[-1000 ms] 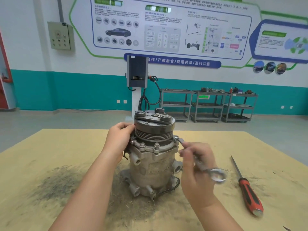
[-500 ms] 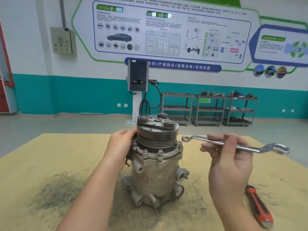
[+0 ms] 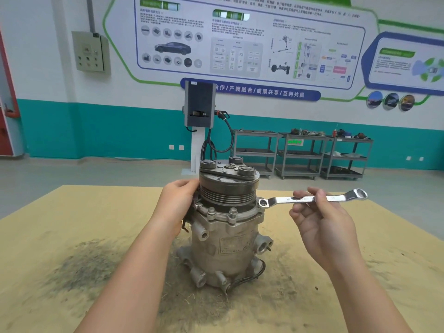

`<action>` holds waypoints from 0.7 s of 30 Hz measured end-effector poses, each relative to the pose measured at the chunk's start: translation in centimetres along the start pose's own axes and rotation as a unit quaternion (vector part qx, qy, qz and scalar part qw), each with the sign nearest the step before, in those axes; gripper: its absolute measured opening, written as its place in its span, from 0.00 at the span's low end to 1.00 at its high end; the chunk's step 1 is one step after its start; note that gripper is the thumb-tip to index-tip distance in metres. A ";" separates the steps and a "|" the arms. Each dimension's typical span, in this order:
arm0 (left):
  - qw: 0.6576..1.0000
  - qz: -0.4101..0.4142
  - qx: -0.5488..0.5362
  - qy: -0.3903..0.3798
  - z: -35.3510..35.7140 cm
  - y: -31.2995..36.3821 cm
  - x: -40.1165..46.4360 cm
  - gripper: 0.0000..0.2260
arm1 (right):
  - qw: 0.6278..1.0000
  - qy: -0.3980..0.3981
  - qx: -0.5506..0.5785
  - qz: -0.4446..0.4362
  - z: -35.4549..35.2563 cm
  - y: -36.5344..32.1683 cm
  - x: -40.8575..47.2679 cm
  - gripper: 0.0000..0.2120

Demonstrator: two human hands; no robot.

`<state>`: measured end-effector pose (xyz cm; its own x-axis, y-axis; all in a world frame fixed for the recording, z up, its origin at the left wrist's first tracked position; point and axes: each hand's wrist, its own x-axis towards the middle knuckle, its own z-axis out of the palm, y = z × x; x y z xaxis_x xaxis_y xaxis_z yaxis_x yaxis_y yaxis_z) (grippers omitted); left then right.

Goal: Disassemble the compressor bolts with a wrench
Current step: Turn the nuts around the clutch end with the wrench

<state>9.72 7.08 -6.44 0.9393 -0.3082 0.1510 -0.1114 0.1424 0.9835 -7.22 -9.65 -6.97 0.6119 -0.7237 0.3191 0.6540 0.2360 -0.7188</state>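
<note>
A grey metal compressor (image 3: 228,236) stands upright on the tan table (image 3: 72,224), its ribbed pulley on top and several bolts (image 3: 222,212) around the flange below it. My left hand (image 3: 177,203) grips the compressor's left side at the pulley and flange. My right hand (image 3: 322,219) pinches a silver double ring wrench (image 3: 312,199) near its middle and holds it level. The wrench's left ring sits at the right edge of the flange; whether it touches a bolt is unclear.
A dark smear of grit (image 3: 79,265) covers the table to the left of the compressor. Beyond the table stand a charging post (image 3: 199,116) and three metal carts (image 3: 302,155) against the teal wall.
My right hand lifted the wrench off the flange, turned it level, then brought its left ring back to the flange's right edge. The red-handled screwdriver has dropped out of view. My left hand stayed put.
</note>
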 end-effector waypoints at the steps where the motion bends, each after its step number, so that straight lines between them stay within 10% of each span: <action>1: 1.000 -0.002 -0.002 0.010 0.1 0.0 0.0 0.06 | 1.000 0.000 -0.005 -0.005 0.0 0.2 0.0 0.10; 13: 0.997 0.021 -0.003 0.069 1.0 -0.5 -0.6 0.08 | 0.993 0.067 -0.038 -0.087 0.6 2.1 0.0 0.09; 21: 0.997 0.042 -0.004 0.068 1.1 -0.6 -0.7 0.12 | 0.826 -0.106 -0.303 -0.464 1.9 4.5 -4.2 0.10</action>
<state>8.73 6.20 -7.00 0.9621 -0.1635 0.2181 -0.1902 0.1707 0.9668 -5.99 -4.29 -10.41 0.0790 -0.2656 0.9608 0.5812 -0.7708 -0.2609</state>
